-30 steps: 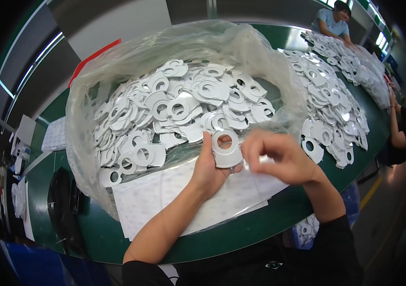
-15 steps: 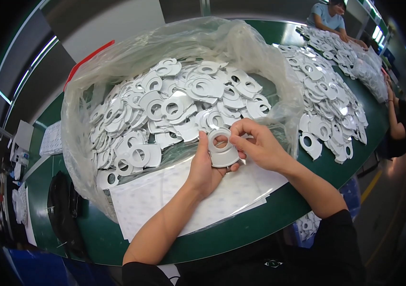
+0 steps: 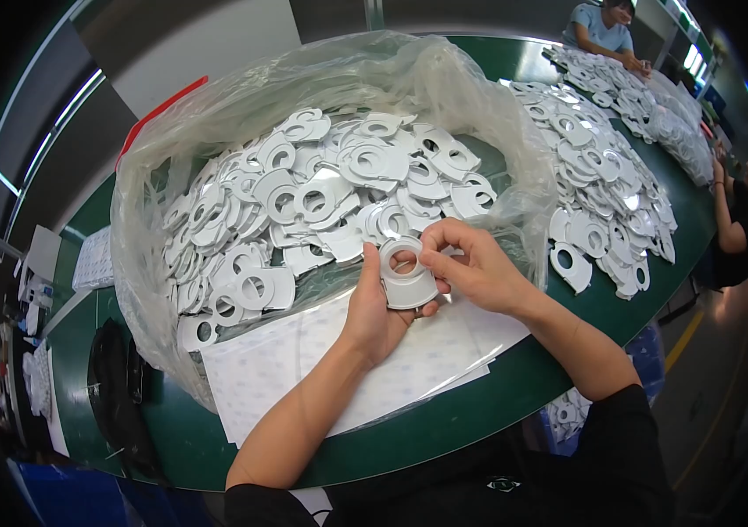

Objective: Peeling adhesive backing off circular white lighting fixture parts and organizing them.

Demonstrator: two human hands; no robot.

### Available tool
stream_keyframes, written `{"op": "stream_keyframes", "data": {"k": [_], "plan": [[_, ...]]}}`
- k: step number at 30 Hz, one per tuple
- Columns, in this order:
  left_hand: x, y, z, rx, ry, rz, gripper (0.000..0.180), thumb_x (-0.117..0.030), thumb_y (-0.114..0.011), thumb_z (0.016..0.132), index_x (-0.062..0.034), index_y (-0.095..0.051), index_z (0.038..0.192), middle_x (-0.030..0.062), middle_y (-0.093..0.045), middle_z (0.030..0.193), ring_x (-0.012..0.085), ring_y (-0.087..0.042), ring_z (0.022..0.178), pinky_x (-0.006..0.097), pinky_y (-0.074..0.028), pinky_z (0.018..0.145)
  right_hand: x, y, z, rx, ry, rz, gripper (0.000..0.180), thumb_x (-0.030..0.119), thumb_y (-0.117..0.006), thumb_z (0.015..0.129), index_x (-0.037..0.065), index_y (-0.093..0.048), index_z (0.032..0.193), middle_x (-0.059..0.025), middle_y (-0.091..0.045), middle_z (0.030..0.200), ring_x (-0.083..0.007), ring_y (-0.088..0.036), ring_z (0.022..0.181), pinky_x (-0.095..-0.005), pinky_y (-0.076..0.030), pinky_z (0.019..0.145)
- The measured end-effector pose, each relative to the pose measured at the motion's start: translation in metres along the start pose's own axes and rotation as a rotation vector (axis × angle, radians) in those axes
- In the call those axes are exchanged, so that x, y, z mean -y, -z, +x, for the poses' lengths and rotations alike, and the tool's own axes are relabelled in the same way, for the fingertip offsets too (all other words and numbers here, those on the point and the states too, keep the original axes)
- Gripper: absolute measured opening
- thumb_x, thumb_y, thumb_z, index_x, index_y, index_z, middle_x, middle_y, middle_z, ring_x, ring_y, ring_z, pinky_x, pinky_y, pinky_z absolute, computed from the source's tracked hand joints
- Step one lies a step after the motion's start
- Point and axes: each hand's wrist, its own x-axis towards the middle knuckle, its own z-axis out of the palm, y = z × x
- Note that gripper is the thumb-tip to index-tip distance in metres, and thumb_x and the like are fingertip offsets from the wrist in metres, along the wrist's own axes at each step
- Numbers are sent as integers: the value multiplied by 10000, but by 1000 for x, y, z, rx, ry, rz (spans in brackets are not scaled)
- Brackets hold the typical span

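Observation:
A white plastic part with a round ring opening (image 3: 411, 292) is held up in front of me, above the paper sheets. My left hand (image 3: 372, 307) grips it from the left, thumb along its edge and fingers behind it. At the ring's upper right, my right hand (image 3: 478, 266) has its thumb and forefinger pinched on the rim; whether something small is between those fingertips I cannot tell. Just beyond my hands, a heap of similar white parts (image 3: 312, 200) lies inside an open clear plastic bag (image 3: 150, 220).
White sheets (image 3: 295, 378) lie on the green table (image 3: 444, 430) under my hands. More white parts (image 3: 598, 167) are piled at the right. Two people (image 3: 600, 31) work at the far right. A black bag-like item (image 3: 113, 386) rests on the left, and a blue bin (image 3: 646, 360) stands below the right edge.
Both hands keep nearly the same hold on the white part. At the far right, a co-worker's arms have shifted slightly over the pile.

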Motion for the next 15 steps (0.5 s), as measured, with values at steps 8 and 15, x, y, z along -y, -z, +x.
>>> {"op": "stream_keyframes", "data": {"k": [8, 15], "plan": [[0, 0, 0, 5, 13, 4, 635, -580, -136, 956, -72, -474, 1129, 107, -588, 1050, 209, -601, 864, 306, -456, 628, 0, 1, 0, 17, 5, 18, 132, 129, -579, 903, 1, -549, 899, -16, -525, 849, -59, -510, 605, -205, -427, 556], [-1, -1, 0, -7, 14, 10, 635, -576, -132, 957, -70, -474, 1131, 108, -587, 1053, 208, -601, 864, 306, -457, 629, -2, 1, 2, 15, 14, 28, 131, 129, -581, 903, 3, -551, 885, -11, -526, 829, -57, -510, 606, -201, -420, 550]]}}
